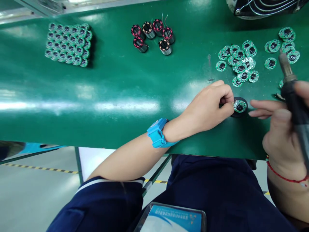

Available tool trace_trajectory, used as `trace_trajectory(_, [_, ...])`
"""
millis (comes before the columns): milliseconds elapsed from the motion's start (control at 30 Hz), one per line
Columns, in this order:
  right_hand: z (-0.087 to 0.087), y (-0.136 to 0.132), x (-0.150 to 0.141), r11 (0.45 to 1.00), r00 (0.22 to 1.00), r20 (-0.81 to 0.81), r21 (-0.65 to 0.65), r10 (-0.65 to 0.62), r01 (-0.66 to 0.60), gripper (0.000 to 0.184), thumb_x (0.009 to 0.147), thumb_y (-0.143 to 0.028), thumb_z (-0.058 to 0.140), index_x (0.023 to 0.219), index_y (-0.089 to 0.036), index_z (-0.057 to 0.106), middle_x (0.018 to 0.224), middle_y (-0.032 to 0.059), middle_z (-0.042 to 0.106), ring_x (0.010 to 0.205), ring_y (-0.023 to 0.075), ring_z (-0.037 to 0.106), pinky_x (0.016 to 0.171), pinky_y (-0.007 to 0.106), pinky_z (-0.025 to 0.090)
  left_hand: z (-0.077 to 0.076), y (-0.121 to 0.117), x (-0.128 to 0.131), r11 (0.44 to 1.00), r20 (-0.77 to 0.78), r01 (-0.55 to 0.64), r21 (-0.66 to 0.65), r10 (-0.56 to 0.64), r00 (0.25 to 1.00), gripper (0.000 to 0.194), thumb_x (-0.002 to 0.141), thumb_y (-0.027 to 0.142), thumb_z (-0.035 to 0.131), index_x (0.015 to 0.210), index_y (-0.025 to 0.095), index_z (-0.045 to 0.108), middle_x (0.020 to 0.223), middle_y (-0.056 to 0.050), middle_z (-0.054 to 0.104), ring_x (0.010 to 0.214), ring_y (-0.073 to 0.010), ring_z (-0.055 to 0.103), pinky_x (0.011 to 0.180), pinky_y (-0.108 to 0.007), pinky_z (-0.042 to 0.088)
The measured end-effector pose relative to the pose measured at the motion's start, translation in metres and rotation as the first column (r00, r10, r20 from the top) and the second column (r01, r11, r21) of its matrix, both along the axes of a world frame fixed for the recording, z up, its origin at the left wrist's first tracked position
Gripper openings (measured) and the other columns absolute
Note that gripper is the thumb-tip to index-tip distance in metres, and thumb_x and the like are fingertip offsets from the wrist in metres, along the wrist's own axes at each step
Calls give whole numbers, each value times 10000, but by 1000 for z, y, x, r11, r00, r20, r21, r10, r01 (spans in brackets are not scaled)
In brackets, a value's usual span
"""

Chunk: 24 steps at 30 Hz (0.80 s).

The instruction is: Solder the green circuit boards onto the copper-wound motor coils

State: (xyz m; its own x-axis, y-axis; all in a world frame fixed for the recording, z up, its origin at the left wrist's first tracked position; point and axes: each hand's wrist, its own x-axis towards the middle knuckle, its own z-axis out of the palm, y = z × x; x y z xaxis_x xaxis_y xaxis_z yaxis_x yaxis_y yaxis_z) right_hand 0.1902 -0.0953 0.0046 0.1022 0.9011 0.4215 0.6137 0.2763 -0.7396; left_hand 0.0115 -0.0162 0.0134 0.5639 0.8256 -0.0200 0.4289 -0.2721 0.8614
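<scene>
My left hand (209, 108) rests on the green table (116, 96), fingers pinched on the left edge of a small round green circuit board (239, 106) seated on a black round holder. My right hand (281, 129) grips a soldering iron (293, 96) by its black handle, the metal tip pointing up and away. Its stretched fingers reach toward the right side of the same board. A blue strap (158, 132) circles my left wrist and a red string my right wrist.
Loose round green circuit boards (238, 61) lie scattered at the far right. Several motor coils with red windings (153, 35) stand at the far middle. A tidy block of stacked boards (69, 44) sits far left. A fan grille (263, 6) is at top right.
</scene>
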Motion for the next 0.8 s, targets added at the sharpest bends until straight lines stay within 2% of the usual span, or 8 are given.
trace_trajectory(100, [1,8,-7,992,976,186,-62,117,-107,526,842,-199,640,1335,-275,475,1086,34,675,1011,239,652,848,417,551,-2,0,0,1000,14,-1,14,1,1000,155,769,27,496,687,157,514,715,14,489,705,-97,467,645,-266,393])
trace_trajectory(167, [-1,10,-7,978,947,262,-138,188,-156,603,815,-271,683,1360,-271,427,1140,53,665,1059,257,618,872,442,535,-3,0,0,1000,24,3,16,-3,1000,148,761,32,500,683,157,512,713,12,488,701,-99,463,646,-268,390])
trace_trajectory(300, [-4,10,-9,983,936,311,-133,163,-127,565,855,-267,633,1366,-328,400,1149,20,663,1031,213,622,872,398,523,-5,2,-2,999,57,37,24,-38,998,142,770,51,501,685,164,510,710,10,486,699,-103,459,651,-263,396])
trace_trajectory(367, [-2,8,-10,990,943,306,-89,131,-108,562,852,-249,636,1358,-336,408,1125,2,670,1019,198,628,884,382,516,-5,3,-5,996,94,77,40,-81,992,127,789,63,494,721,169,513,748,2,499,725,-106,475,674,-258,416])
trace_trajectory(433, [-1,7,-10,993,950,288,-59,118,-105,573,839,-240,651,1355,-330,418,1119,6,670,1003,199,634,892,387,511,-7,4,-7,989,108,134,65,-140,984,114,796,78,505,853,173,533,874,-26,535,813,-121,502,740,-267,445])
trace_trajectory(567, [-3,5,-6,993,962,243,-12,121,-121,610,808,-210,683,1353,-319,433,1116,22,674,984,206,640,872,386,524,-12,2,-3,950,-19,260,172,-261,965,306,807,165,574,1107,165,511,1101,-98,520,1022,-205,477,907,-373,430])
trace_trajectory(667, [-6,3,-3,996,979,182,-5,90,-91,574,797,-214,696,1319,-291,470,1139,47,661,1027,211,643,914,393,525,-19,2,5,944,-48,260,202,-256,966,212,874,242,540,1063,149,561,1040,-100,517,974,-201,476,873,-360,434])
trace_trajectory(800, [-9,0,-4,996,999,34,-93,12,-8,503,796,-248,702,1258,-264,504,1130,63,647,1003,218,668,880,400,562,-23,9,6,944,72,269,191,-286,955,229,905,349,541,996,142,578,974,-81,527,908,-164,491,799,-290,438])
